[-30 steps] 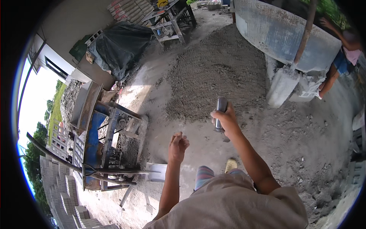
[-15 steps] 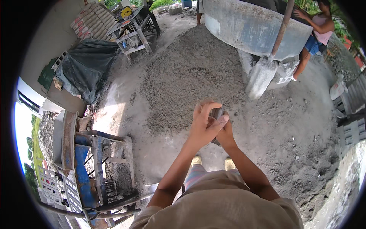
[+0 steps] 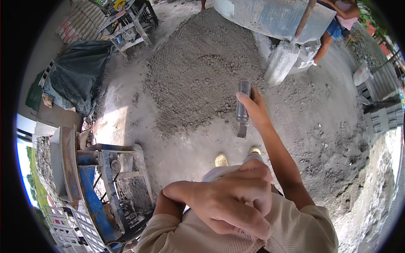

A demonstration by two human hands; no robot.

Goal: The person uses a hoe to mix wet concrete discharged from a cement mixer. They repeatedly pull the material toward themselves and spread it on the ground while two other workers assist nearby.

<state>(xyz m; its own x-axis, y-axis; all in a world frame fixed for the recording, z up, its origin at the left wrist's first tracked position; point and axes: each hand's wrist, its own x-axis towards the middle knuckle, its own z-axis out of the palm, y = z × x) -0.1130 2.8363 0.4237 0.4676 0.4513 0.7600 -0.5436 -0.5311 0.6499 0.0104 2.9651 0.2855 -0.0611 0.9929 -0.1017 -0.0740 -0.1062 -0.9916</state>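
Note:
My right hand point(image 3: 257, 110) is held out in front, wrapped round a dark see-through bottle point(image 3: 241, 113). The bottle stands nearly lengthwise in view, with a short dark strap point(image 3: 241, 131) hanging at its near end. Close to my chest, my left hand point(image 3: 234, 200) is raised with its fingers curled in. Whatever those fingers may hold is hidden. Below the hands, yellow clogs point(image 3: 220, 160) show on my feet.
A wide heap of grey gravelly mix point(image 3: 202, 71) spreads ahead, beside a large round metal drum point(image 3: 278, 21). Another person point(image 3: 333, 29) stands by it, far right. A rusty blue machine frame point(image 3: 95, 185) is near left, a dark tarpaulin point(image 3: 78, 74) beyond.
My hands were together round the bottle and have come apart. The right hand carried the bottle forward; the left came back toward my chest. My view has tilted downward.

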